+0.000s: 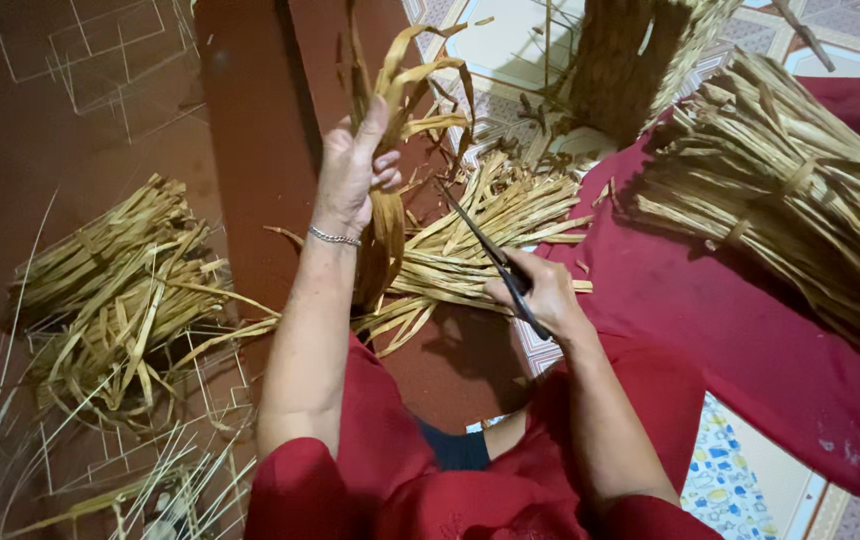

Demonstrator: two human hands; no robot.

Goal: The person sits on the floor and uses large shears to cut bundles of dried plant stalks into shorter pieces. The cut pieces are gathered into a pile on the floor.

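Head view: left hand (350, 175) raised, gripping leaves (395, 150).

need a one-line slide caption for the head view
Left hand lifts a bunch of dried leaf strips while the right hand holds dark scissors beside it, more bundles lying around.
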